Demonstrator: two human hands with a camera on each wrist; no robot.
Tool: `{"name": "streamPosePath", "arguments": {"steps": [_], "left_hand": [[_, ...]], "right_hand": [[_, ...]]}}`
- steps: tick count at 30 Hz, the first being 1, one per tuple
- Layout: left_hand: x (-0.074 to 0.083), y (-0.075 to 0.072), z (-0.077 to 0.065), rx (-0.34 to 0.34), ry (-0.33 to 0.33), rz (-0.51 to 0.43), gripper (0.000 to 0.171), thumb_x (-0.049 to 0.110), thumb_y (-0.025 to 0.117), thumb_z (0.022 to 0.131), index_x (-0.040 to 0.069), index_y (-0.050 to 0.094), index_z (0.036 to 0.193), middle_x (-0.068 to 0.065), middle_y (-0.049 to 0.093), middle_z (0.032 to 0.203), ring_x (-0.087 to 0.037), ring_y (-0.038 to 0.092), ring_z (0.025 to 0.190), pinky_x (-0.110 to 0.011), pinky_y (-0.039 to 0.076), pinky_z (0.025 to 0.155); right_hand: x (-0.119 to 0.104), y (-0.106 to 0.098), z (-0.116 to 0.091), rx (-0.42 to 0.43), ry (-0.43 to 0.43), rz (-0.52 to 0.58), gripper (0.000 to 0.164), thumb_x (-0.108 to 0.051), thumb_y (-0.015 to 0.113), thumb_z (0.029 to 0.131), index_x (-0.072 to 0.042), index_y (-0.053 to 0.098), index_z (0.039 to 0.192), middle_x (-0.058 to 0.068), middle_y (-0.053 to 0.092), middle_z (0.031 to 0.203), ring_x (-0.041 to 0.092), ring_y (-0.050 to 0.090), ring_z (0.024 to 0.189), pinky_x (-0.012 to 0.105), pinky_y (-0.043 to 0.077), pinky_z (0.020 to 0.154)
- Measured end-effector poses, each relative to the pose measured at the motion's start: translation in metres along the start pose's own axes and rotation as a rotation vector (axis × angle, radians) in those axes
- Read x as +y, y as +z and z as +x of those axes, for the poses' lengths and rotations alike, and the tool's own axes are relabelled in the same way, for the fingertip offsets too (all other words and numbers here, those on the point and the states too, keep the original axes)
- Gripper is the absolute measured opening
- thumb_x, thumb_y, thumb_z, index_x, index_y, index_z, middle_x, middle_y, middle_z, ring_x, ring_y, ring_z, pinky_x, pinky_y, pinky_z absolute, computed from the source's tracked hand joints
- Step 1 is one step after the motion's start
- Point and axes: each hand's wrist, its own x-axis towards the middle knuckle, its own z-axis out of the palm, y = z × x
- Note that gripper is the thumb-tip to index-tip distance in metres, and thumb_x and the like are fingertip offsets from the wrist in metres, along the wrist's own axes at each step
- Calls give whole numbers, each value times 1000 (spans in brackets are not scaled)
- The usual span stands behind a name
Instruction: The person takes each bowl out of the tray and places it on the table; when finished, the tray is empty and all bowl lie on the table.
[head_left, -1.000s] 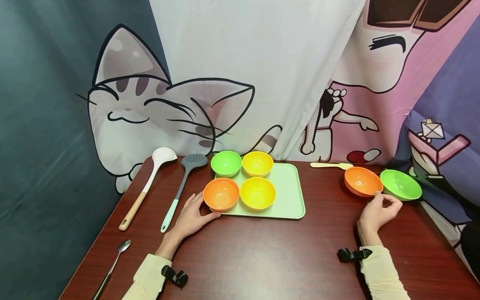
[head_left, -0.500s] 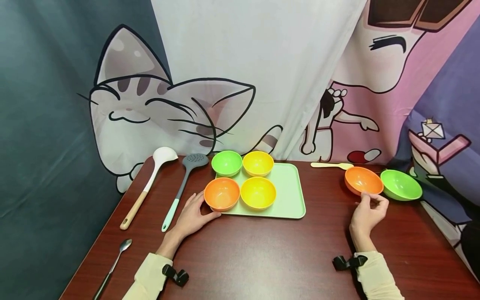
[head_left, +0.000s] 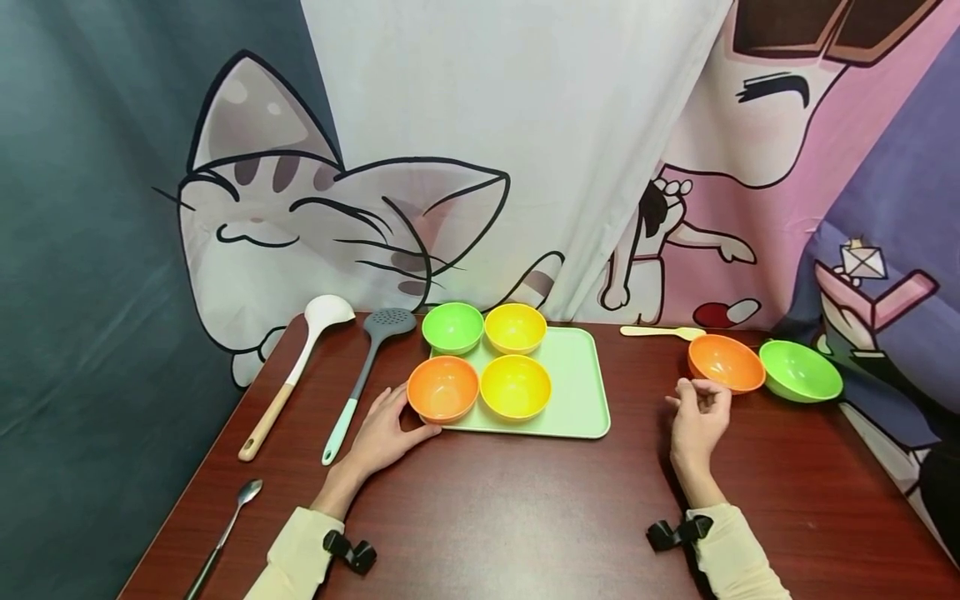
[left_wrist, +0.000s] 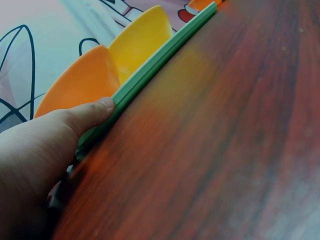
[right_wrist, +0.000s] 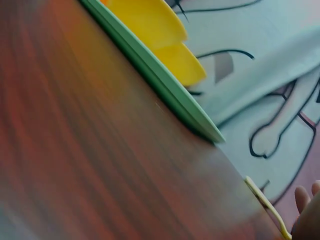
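Across the table (head_left: 525, 517), right hand (head_left: 699, 423) shifted left.

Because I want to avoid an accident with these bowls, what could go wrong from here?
The left grip is right beside the orange bowl on the tray; a bump could shift both. The right grip is near the second orange bowl; a careless move might knock it into the green bowl, close to the edge of the table.
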Motion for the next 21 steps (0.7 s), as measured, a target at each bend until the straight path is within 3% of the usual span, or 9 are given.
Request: {"name": "streamPosePath", "arguments": {"steps": [14,17,21], "left_hand": [[-2,2,1,-4,-5,8,89,58,77,79,14,45,150,-11,47,153,-27,42,144,-52,19,125],[-2,1,1,-5,-9,10,90,58,77,79,13,45,150,-12,47,153,-27,41,144,-51,19,125],[-1,1,0,-6,-12,13,90,57,78,79,12,45,150,-13,47,153,-28,41,144,-51,19,125]], "right_hand": [[6,39,-55,-260,25,-6,11,6,60,94,-1,55,100,1,62,90,8,63,80,20,59,65],[7,44,-63,-295,27,-45,13,4,62,94,7,54,104,0,62,91,6,62,81,18,58,67],[9,50,-70,-354,6,-101,27,5,63,93,20,49,112,0,60,95,6,62,83,17,58,71]]}}
